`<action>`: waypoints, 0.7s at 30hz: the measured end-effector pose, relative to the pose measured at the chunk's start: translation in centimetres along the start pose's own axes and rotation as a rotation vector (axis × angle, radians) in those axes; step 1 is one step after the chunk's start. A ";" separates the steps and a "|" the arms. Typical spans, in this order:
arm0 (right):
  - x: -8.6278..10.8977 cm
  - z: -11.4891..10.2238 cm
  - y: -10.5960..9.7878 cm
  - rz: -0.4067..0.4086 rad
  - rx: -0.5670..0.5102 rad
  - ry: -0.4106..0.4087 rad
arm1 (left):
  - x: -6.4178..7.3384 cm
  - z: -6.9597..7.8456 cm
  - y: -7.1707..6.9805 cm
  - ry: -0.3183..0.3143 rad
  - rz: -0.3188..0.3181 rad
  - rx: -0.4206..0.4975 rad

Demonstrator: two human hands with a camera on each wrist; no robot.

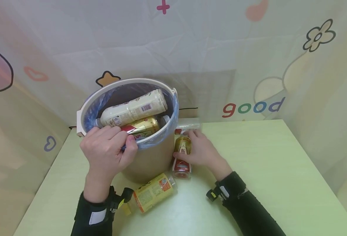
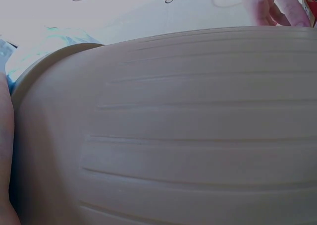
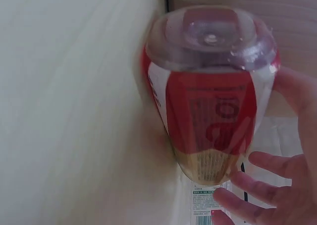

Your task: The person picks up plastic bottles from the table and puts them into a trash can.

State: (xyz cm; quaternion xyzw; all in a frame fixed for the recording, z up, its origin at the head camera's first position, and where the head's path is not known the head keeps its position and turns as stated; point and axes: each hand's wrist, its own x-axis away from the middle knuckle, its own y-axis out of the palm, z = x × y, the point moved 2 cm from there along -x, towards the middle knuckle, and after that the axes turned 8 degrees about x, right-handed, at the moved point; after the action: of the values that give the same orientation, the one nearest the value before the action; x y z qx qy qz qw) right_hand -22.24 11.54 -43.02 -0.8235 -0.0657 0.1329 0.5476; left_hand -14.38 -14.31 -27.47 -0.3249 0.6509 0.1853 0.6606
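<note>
My left hand (image 1: 107,150) grips the near rim of a beige bin (image 1: 148,160) lined with a blue bag (image 1: 173,111). Inside lie a white bottle (image 1: 135,109) and a gold-and-red can (image 1: 144,127). Right of the bin lies a clear plastic bottle with a red-and-gold label (image 1: 181,157), its base toward me. My right hand (image 1: 201,147) is at this bottle, thumb across it. In the right wrist view, the fingers (image 3: 257,185) are spread beside the bottle's narrow end. The left fingertips are hidden by the rim.
A yellow-labelled bottle (image 1: 154,193) lies in front of the bin, near my left wrist. Behind the right hand lies another clear bottle (image 1: 188,124). A printed curtain (image 1: 209,55) hangs behind the pale green table (image 1: 264,170).
</note>
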 end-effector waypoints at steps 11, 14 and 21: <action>1.0 -0.2 0.4 -0.001 -0.088 0.043 | 0.1 -0.1 0.0 -0.001 0.000 0.000; 1.3 -0.1 0.3 -0.024 -0.089 0.077 | 0.2 -0.1 0.0 -0.001 -0.001 0.000; 2.0 0.5 0.0 -0.086 -0.064 0.123 | 0.1 -0.1 0.0 0.002 -0.001 0.001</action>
State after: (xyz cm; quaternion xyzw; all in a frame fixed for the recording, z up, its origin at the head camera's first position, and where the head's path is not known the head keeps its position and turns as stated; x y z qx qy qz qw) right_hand -20.52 12.49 -43.52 -0.8436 -0.0718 0.0563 0.5292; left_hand -14.46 -14.36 -27.57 -0.3249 0.6514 0.1846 0.6603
